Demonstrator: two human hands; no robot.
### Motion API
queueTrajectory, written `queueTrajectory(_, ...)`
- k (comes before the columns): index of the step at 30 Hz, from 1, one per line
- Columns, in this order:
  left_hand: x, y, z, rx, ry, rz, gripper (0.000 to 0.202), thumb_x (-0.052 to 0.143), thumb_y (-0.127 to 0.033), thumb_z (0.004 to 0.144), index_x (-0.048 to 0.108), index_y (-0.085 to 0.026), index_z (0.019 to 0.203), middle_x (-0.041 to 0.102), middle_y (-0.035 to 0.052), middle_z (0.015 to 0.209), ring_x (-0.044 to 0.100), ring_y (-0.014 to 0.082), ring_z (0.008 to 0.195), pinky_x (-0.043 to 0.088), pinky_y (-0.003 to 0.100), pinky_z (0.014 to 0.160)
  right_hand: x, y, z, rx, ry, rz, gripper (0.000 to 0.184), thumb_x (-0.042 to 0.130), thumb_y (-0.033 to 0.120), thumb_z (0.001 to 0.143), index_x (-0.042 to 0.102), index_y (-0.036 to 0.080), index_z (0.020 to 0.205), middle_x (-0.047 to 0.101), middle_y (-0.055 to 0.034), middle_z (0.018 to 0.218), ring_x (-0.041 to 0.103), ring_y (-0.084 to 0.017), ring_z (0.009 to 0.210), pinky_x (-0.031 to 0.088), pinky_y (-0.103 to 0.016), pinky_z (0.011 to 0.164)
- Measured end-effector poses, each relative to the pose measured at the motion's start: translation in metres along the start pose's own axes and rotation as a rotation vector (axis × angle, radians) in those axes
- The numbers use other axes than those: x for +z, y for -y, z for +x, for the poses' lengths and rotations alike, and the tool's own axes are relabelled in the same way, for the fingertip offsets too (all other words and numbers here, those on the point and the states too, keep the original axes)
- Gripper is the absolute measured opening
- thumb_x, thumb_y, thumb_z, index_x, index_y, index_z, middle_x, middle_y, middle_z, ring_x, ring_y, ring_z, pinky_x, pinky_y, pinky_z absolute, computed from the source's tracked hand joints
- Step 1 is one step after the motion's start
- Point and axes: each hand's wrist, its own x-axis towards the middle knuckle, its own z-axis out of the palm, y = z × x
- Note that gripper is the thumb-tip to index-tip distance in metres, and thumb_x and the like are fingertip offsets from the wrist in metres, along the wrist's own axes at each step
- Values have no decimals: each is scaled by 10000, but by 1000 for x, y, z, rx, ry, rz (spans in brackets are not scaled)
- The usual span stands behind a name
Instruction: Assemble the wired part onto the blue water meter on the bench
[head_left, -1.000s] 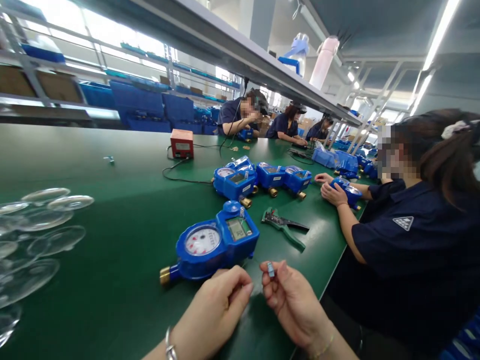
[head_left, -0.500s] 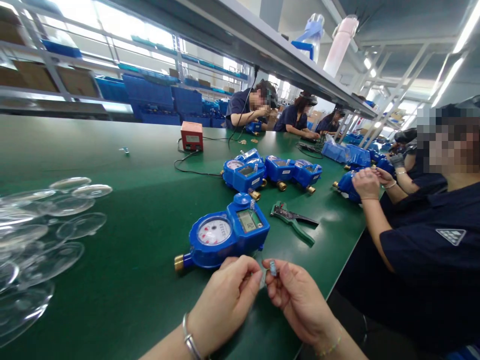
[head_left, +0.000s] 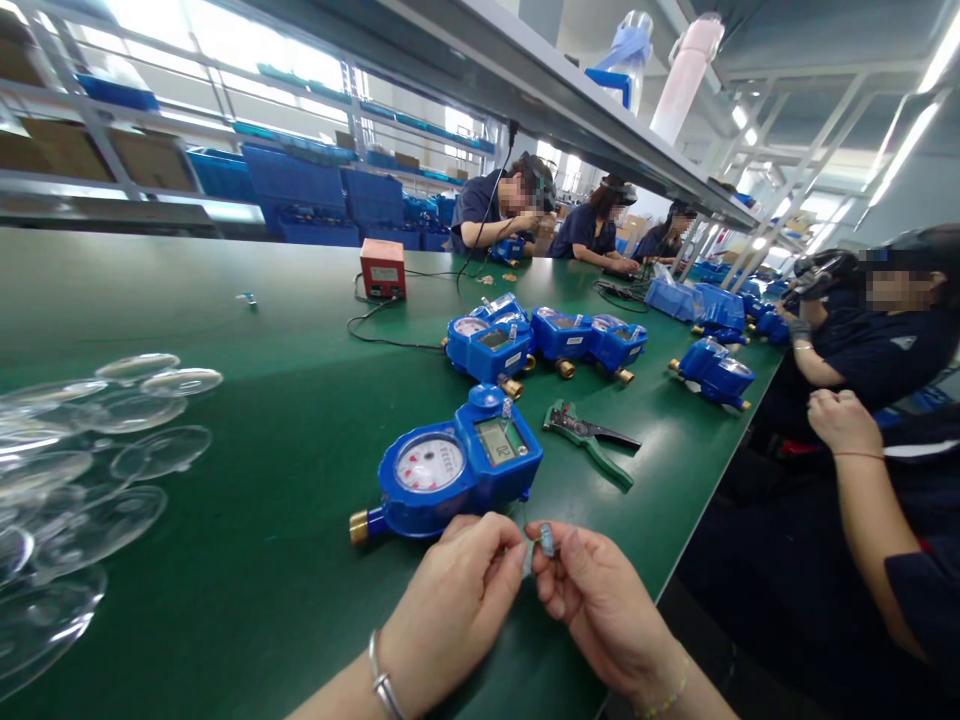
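My right hand pinches a small translucent blue plastic seal between thumb and forefinger. Close beside it, my left hand has thumb and forefinger pressed together at a pale, clear tab; whether the tab belongs to the seal I cannot tell. Just beyond both hands lies a blue water meter with a round dial, a small display, an opened round lid and a brass end. To its right rests a green-handled wire stripper, touched by neither hand.
Several blue meters stand farther back, near a red box with cables. Clear round discs are spread at the left. Another meter lies near the right table edge. A co-worker's hand is beyond that edge. A shelf hangs overhead.
The co-worker at the right has let go of the meter there and drawn back from the table. My hands keep almost the same pose at the seal.
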Motion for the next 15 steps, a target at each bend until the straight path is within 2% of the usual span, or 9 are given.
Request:
queueTrajectory(10, 1, -4, -1, 78, -29, 29, 187, 392, -233, 898, 525, -198, 771, 566, 0, 715, 519, 156, 700, 414, 278, 676, -1, -1, -2, -71, -41, -161, 371, 653, 446, 783, 655, 116, 952, 571, -25, 727, 463, -57, 544, 339, -163, 482)
queueTrajectory(15, 3, -3, -2, 72, -21, 34, 186, 390, -222, 900, 528, -197, 777, 571, 0, 730, 512, 158, 718, 416, 287, 693, 0, -1, -1, -71, -31, -212, 405, 609, 474, 809, 649, 104, 970, 554, -11, 656, 442, -56, 508, 301, -177, 469)
